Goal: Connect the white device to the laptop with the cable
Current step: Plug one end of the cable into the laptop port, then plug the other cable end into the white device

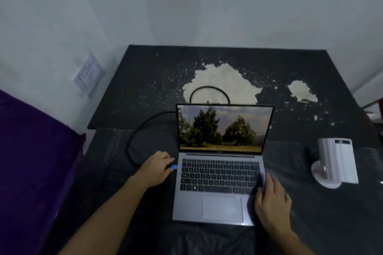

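Nearest the lens are the two forearms coming up from the bottom edge, so starting there and working across. The left hand (158, 168) has its grip pinched narrow around the blue plug (174, 167) on the end of the black cable (132, 141), and that plug sits right at the left edge of the laptop (217, 192), level with the upper keyboard rows. Looks to me like it's lined up for a side port, though I can't tell if it's actually seated or just touching the edge. Behind that grip the cable loops away and round the back of the screen, leaving plenty of slack, which is probably why it lies so loose on the desk (128, 203).

Over to the right, the right hand (271, 198) lies flat on the laptop's near right corner, fingers spread, holding nothing. My guess is it's bracing the machine so it doesn't slide when the plug gets pushed in from the other side.

Further right of that hand, well apart from it, the white device (335, 163) stands upright on its round base. I can't see where the cable's other end goes.
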`<state>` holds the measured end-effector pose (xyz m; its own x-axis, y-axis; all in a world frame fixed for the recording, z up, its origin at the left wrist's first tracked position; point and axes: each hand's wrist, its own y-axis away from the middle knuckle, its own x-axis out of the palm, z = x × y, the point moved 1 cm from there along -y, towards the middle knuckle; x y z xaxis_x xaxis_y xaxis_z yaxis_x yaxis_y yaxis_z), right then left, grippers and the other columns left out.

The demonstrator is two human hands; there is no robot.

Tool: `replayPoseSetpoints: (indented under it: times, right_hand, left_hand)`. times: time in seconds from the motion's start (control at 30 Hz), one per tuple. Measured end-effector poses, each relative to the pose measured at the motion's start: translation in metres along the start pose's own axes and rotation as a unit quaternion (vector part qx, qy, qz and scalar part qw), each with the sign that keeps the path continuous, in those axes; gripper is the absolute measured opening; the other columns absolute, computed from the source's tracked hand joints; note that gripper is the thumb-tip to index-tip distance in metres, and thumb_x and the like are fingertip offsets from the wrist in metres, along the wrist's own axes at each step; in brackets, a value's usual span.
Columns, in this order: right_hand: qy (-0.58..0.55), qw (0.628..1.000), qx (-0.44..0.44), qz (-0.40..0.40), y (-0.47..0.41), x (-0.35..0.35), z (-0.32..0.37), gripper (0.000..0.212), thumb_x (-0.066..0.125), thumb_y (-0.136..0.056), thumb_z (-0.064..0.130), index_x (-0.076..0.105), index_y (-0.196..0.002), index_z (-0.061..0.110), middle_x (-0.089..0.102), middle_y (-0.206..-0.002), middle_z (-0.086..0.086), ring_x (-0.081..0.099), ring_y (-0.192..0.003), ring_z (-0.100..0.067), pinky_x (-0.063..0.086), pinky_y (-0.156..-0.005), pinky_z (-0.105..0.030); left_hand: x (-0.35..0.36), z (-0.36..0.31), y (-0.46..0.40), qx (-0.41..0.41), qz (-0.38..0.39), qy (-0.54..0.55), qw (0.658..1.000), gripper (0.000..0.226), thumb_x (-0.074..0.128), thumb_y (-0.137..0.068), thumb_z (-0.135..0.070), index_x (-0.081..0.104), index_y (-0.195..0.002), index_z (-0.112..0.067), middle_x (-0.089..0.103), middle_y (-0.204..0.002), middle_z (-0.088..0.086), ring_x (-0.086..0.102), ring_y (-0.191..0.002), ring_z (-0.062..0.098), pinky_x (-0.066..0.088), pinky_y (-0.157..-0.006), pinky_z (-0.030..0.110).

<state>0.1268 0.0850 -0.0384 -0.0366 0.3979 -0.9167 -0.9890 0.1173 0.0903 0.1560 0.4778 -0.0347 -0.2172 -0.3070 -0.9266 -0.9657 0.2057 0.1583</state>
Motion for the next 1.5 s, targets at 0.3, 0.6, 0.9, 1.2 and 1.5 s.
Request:
replayPoseSetpoints:
  times: [0.3, 0.6, 0.9, 1.2, 1.5]
  right_hand:
    - [-0.071, 0.956, -0.274, -0.071, -0.117, -0.098, 0.155, 0.017, 0.058, -0.089, 0.012, 0.065, -0.105, 0.012, 0.061, -0.096, -0.003, 0.055, -0.088, -0.024, 0.048, -0.073, -0.040]
    - [0.013, 0.942, -0.335, -0.020, -0.213, -0.105, 0.245, 0.024, 0.047, -0.092, 0.020, 0.066, -0.106, 0.015, 0.067, -0.104, -0.004, 0.056, -0.095, -0.026, 0.048, -0.081, -0.042]
    - [0.198, 0.928, -0.300, 0.099, -0.285, -0.079, 0.242, 0.027, 0.045, -0.096, 0.021, 0.065, -0.112, 0.015, 0.065, -0.116, -0.010, 0.058, -0.106, -0.032, 0.045, -0.085, -0.042]
    - [0.236, 0.909, -0.325, 0.111, -0.297, -0.052, 0.252, 0.027, 0.050, -0.095, 0.023, 0.064, -0.118, 0.015, 0.063, -0.121, -0.010, 0.057, -0.112, -0.032, 0.044, -0.088, -0.044]
    - [0.184, 0.939, -0.255, 0.141, -0.303, -0.063, 0.242, 0.030, 0.047, -0.095, 0.023, 0.065, -0.116, 0.014, 0.065, -0.119, -0.012, 0.060, -0.108, -0.033, 0.047, -0.087, -0.043]
  left_hand:
    - [-0.109, 0.013, -0.101, -0.081, -0.142, 0.072, 0.984, 0.025, 0.052, -0.101, -0.013, 0.066, -0.121, -0.008, 0.059, -0.115, 0.007, 0.052, -0.110, 0.023, 0.041, -0.093, 0.031]
    - [-0.100, 0.036, -0.199, -0.170, 0.011, 0.170, 0.970, 0.024, 0.055, -0.100, -0.016, 0.067, -0.121, -0.015, 0.065, -0.125, 0.009, 0.060, -0.109, 0.021, 0.047, -0.093, 0.033]
    - [-0.098, 0.041, -0.274, -0.182, 0.010, 0.157, 0.971, 0.027, 0.069, -0.091, -0.026, 0.070, -0.116, -0.014, 0.069, -0.114, 0.006, 0.061, -0.098, 0.016, 0.046, -0.086, 0.026]
    - [-0.074, 0.034, -0.315, -0.277, 0.008, 0.189, 0.942, 0.025, 0.078, -0.084, -0.033, 0.077, -0.078, -0.009, 0.072, -0.060, 0.006, 0.068, -0.064, 0.014, 0.047, -0.065, 0.025]
    - [-0.098, 0.023, -0.320, -0.291, 0.012, 0.183, 0.939, 0.027, 0.064, -0.092, -0.023, 0.070, -0.077, -0.001, 0.065, -0.065, 0.006, 0.062, -0.068, 0.023, 0.044, -0.058, 0.030]
